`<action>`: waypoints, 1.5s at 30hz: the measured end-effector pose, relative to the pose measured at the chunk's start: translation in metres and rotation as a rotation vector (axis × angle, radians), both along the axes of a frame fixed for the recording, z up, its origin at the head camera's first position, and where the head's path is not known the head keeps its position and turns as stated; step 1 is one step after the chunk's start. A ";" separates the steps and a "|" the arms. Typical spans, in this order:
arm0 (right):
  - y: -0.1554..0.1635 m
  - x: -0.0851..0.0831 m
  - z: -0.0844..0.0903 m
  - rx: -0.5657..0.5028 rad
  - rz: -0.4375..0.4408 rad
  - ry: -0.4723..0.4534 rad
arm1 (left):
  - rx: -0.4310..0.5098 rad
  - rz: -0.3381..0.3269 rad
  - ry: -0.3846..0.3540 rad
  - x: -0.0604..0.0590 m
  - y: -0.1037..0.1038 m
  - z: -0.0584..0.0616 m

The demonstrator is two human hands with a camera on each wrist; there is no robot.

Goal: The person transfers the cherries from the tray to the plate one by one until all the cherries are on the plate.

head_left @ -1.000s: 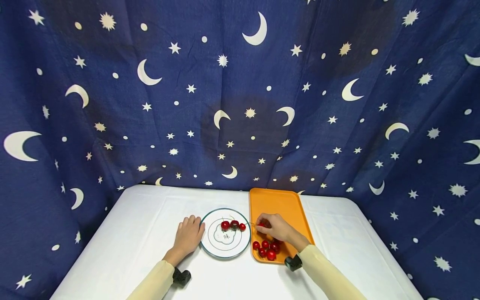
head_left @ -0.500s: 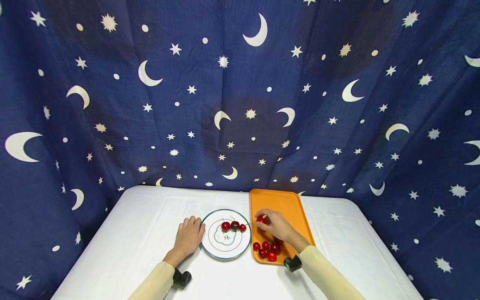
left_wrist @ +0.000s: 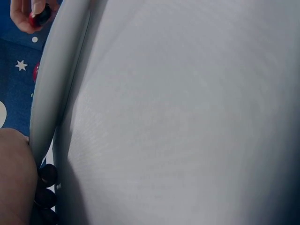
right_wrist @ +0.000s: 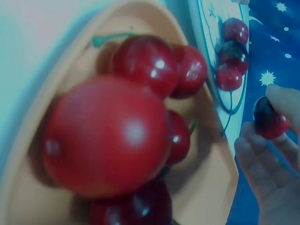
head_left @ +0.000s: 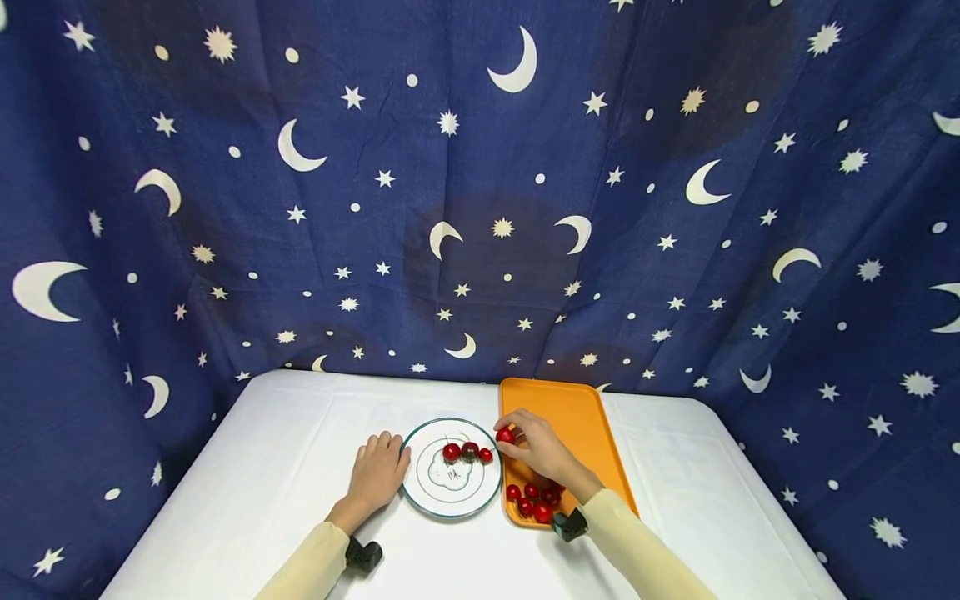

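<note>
Between the orange tray (head_left: 573, 417) and the white plate (head_left: 420, 492), just over the plate's right rim, the right hand (head_left: 542, 450) pinched a single red cherry (head_left: 506, 435) between thumb and fingertips, the other fingers loosely curled around it. The right wrist view showed the same cherry (right_wrist: 269, 119) clear of both tray and plate, held in the air beside the plate's edge.

Judging by how things lay, the moving of cherries from tray to plate was under way but short of halfway. Three cherries (head_left: 468, 452) sat in a row across the middle of the plate, touching one another. One more was in the hand, not yet set down. Toward the tray's near left corner a cluster of cherries (head_left: 534, 498) remained; about six showed in the head view, though they overlapped and the wrist partly covered them, so the count may be off by one. The far half of the tray was bare orange.

At the plate's left rim the left hand (head_left: 378, 471) lay flat on the white tablecloth (head_left: 285, 467), fingers relaxed and touching the rim, holding nothing. In the left wrist view little showed but the plate's underside edge and the cloth.

Counted: one plate, one tray, three cherries plated, one carried, roughly six left on the tray.
</note>
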State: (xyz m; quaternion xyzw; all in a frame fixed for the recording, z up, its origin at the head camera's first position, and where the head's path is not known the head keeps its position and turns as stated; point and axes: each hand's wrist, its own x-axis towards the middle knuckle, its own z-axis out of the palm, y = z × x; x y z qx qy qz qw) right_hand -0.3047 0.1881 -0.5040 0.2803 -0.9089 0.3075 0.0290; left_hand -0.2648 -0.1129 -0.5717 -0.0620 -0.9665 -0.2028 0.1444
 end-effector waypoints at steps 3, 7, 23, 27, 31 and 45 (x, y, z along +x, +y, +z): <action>-0.005 0.000 0.000 0.006 0.021 -0.007 | -0.011 0.005 0.012 0.001 0.000 0.002; -0.011 0.000 0.000 0.030 0.035 0.005 | -0.014 0.006 0.010 0.001 -0.001 0.001; -0.032 0.005 -0.009 0.093 0.069 -0.008 | -0.019 0.003 -0.030 0.004 0.000 0.000; -0.034 0.005 -0.010 0.082 0.106 0.022 | -0.021 0.003 -0.023 0.003 0.000 0.001; -0.036 0.004 -0.010 0.068 0.140 0.059 | -0.019 0.003 -0.015 0.003 0.000 0.003; -0.037 0.008 -0.016 0.173 0.122 0.083 | 0.013 0.000 0.048 0.000 0.000 -0.006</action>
